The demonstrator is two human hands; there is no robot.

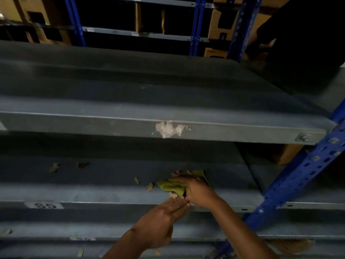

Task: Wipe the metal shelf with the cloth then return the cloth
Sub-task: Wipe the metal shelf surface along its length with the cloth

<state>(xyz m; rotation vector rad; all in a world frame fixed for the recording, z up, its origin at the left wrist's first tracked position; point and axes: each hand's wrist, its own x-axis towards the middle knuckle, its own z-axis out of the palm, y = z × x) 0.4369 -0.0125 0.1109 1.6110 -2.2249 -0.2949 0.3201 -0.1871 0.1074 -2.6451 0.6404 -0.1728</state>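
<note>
Right hand pressed down, grasping the yellow-green cloth on the grey metal shelf. Left hand flat, fingers extended at the shelf's front edge, holding nothing. Paper scraps just beside the cloth.

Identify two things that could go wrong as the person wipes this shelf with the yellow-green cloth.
1. The right hand pushes the yellow-green cloth near the metal shelf's front edge; the scraps beside it could fall onto the lower shelf, already littered.
2. The left hand may miss swept debris, and far scraps could be skipped.
</note>
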